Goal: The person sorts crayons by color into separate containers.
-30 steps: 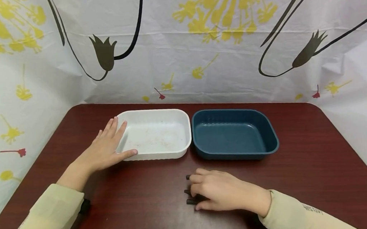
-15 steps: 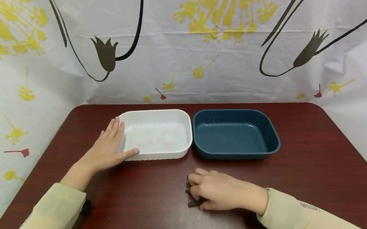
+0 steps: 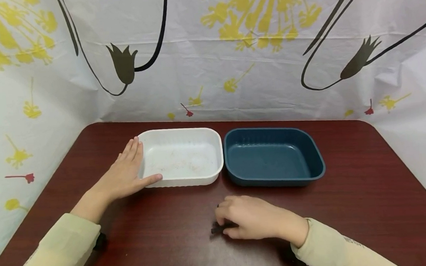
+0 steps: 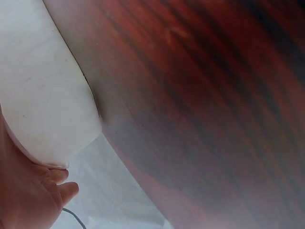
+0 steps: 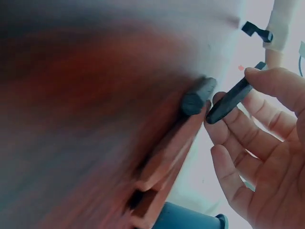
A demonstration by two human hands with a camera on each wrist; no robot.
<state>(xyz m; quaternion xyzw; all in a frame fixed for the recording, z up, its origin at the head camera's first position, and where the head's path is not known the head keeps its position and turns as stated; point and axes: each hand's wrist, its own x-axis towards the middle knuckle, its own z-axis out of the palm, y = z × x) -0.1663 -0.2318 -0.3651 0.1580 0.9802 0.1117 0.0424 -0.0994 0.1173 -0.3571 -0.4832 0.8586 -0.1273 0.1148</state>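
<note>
My left hand (image 3: pixel 130 168) lies with straight fingers against the left side of a white tray (image 3: pixel 187 182), thumb along its front wall. The left wrist view shows that tray's wall (image 4: pixel 43 95) beside my fingers (image 4: pixel 28 195). My right hand (image 3: pixel 225 223) is curled over short dark sticks (image 3: pixel 216 230) on the table, in front of the gap between the two trays. In the right wrist view the thumb (image 5: pixel 274 81) and fingers (image 5: pixel 238 131) pinch one dark stick (image 5: pixel 231 101). A second stick (image 5: pixel 198 95) lies on the wood beside it. Other sticks are hidden under the hand.
A dark blue tray (image 3: pixel 273 183) stands right of the white one, nearly touching it; neither holds an object, and the white one has faint specks. The red-brown table (image 3: pixel 354 209) is walled by a flowered white sheet (image 3: pixel 232 85) at the back and both sides.
My right hand has shifted slightly left and curled tighter; the three stick ends that showed beside its fingers are now mostly covered. The left hand and both trays have stayed put.
</note>
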